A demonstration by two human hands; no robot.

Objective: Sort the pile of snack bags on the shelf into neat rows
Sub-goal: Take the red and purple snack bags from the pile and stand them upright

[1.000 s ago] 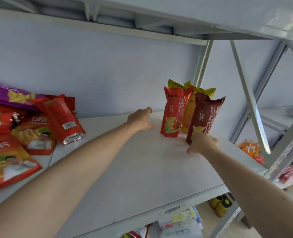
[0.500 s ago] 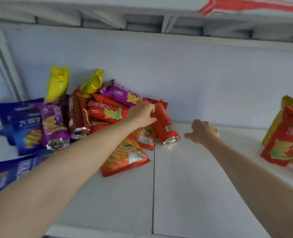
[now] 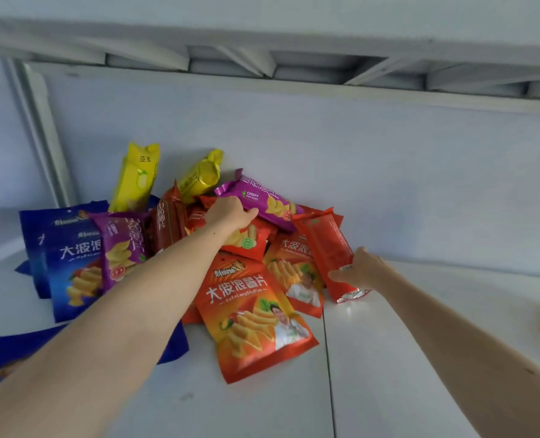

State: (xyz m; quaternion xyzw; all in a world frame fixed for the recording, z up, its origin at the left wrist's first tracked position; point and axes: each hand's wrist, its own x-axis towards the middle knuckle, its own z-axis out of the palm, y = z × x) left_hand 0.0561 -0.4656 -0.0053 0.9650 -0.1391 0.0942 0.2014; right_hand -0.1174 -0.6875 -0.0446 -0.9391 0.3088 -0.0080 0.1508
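At the far left of the white shelf (image 3: pixel 420 358), blue bags (image 3: pixel 69 263) are leaning upright at the edge of the pile (image 3: pixel 218 248), with yellow bags (image 3: pixel 135 178) propped behind them against the wall. The left hand (image 3: pixel 227 213) is reaching into the pile's top, fingertips touching the purple bag (image 3: pixel 262 200); whether they are closing on it I cannot tell. Pulling that bag is risking a slide of the red bags beneath. To the right, the right hand (image 3: pixel 361 270) is curling round the lower end of a tall red bag (image 3: pixel 328 248); gripped so low, it may be flopping over or slipping.
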